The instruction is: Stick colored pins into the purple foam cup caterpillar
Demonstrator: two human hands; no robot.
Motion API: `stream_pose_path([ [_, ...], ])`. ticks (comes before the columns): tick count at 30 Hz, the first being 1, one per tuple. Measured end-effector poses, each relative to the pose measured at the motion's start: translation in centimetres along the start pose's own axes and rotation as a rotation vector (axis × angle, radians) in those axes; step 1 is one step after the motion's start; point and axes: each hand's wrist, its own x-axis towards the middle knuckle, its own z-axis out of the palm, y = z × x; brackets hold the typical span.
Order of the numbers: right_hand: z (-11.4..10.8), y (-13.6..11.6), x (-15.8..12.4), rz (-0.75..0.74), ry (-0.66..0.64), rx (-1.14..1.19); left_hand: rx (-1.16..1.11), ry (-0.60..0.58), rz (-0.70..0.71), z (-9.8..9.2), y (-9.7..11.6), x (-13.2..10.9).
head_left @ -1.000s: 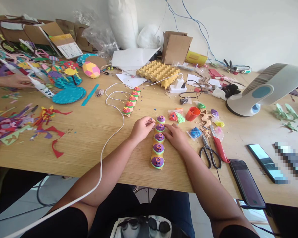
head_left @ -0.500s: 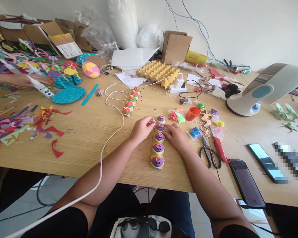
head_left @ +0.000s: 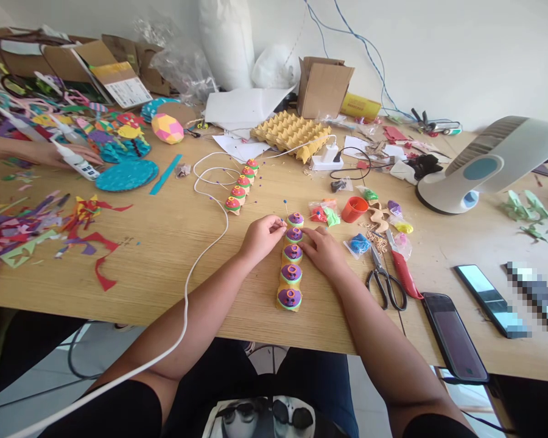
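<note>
A strip of yellow egg-carton cups (head_left: 292, 273) topped with purple clay runs away from me on the table, with orange rings and dark dots on the cups. My left hand (head_left: 261, 240) is closed in a pinch at its left side, near the second-farthest cup, on a thin blue-tipped stick (head_left: 282, 221). Against the opposite side press the bent fingers of my right hand (head_left: 324, 250), holding the strip. Another blue-tipped stick (head_left: 285, 205) stands up beyond the far cup. A second strip (head_left: 238, 190), red and green with sticks at its sides, lies farther back.
Right of my hands are an orange cup (head_left: 354, 209), clay packets (head_left: 358, 244), scissors (head_left: 386, 286), a red-handled knife (head_left: 404, 274) and phones. A white cable (head_left: 196, 250) crosses above my left forearm. At left, another person's hand (head_left: 80, 152) is by a glue bottle (head_left: 79, 162).
My hands and the purple strip stay almost where they were. The other person's hand at left has shifted slightly right and down, over the glue bottle.
</note>
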Motion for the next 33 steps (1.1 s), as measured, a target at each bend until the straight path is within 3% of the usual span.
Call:
stream_pose_path([
  [33,-0.02,0.04,-0.04,0.005,0.004,0.02,-0.018,0.022,-0.047,-0.26,0.3,0.02],
])
